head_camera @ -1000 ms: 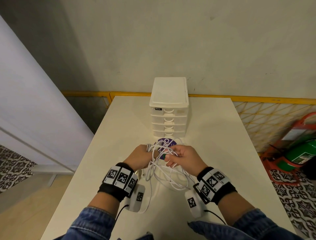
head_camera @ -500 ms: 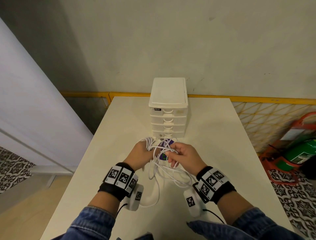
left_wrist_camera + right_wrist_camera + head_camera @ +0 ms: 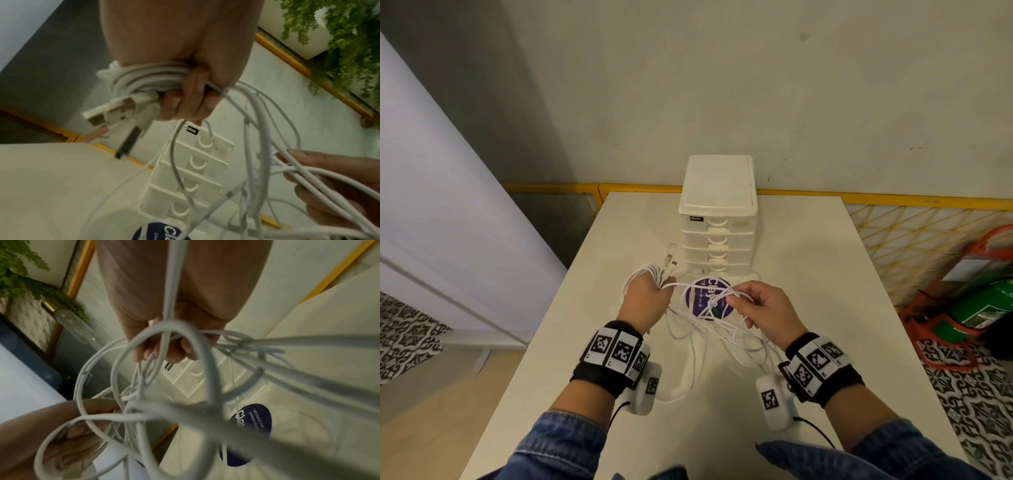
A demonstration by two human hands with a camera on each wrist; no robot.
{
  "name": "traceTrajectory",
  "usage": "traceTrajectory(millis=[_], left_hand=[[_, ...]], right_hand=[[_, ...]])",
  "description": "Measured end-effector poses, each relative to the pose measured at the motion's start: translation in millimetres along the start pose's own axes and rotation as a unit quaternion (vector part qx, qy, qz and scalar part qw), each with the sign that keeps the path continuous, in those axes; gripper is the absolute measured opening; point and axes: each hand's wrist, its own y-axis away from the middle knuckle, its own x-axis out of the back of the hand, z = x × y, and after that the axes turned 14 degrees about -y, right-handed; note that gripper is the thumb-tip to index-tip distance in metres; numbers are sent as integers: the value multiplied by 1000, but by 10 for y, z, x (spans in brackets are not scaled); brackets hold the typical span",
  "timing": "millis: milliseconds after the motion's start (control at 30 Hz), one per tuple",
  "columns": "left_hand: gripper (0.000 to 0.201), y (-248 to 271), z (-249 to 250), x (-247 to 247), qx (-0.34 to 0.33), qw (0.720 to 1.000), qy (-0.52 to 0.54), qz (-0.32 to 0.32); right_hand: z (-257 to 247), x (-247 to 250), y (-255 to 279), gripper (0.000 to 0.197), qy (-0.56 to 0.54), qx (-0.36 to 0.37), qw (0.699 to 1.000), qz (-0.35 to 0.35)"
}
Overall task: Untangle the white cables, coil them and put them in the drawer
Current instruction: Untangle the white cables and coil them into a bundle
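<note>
Above table (image 3: 808,274), cables (image 3: 709,329) (between hands)

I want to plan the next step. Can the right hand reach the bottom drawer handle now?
Probably not yet: the right hand pinches tangled white cables, though the drawer unit stands close ahead.

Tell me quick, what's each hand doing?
Left hand: grips a coiled bunch of white cables.
Right hand: pinches loose loops of the cables.
</note>
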Motion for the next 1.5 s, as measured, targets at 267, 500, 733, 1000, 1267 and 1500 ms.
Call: traceTrajectory(millis=[267,500,733,1000,1267,1500], left_hand=[[75,63,-31,0,44,987,-31,-153],[40,36,2,145,40,997,-31,-53],[48,-79,-110,219,113,993,24,-13],[35,-60,5,208,137,982,102,-77],[36,36,164,117,120,974,158,-110],[44,136,330,111,59,971,177,-147]], right_hand=[[14,151,-70,17,59,38,995,75],[26,564,-121,12,46,28,977,208],[-6,770,-142,18,18,-13,954,299],[-163,565,-68,59,-10,-70,988,140],[-474,61,3,30,158,230,960,19],[-138,-305,9,21,307,130,939,-80]])
